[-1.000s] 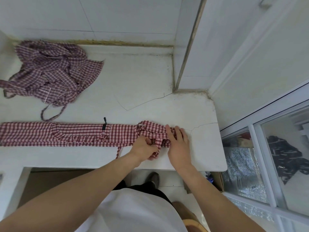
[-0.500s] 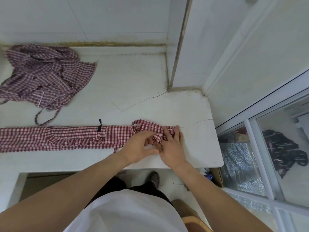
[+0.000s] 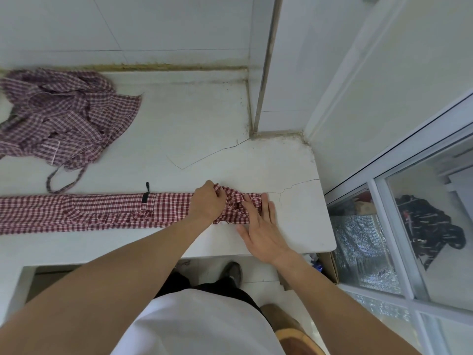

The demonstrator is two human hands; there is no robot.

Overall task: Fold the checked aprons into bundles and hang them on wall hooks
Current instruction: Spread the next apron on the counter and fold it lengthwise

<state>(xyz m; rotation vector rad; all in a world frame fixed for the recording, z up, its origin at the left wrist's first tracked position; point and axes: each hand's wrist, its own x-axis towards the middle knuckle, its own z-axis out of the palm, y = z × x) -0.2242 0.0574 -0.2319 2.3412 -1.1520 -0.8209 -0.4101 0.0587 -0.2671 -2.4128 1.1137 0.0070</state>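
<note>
Red apron [image 3: 102, 211]: long folded strip on desk [image 3: 204, 124] front. Left hand [image 3: 206, 202] grips its bunched right end; right hand [image 3: 261, 224] presses it, fingers flat. Purple apron [image 3: 64, 119]: crumpled, far left.

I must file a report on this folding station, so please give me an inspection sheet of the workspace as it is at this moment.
Surface: white counter with thin cracks, grime along the back seam.
Job's things: red checked apron folded into a long strip along the front edge, its right end bunched; purple checked apron crumpled at back left, a strap loop trailing from it.
Clutter: nothing seen on the counter.
Grips: left hand grips the bunched end; right hand rests flat on it, fingers straight.
Cables: nothing seen.
Surroundings: tiled wall behind; window at right; cardboard box on the floor; no hooks in view.
</note>
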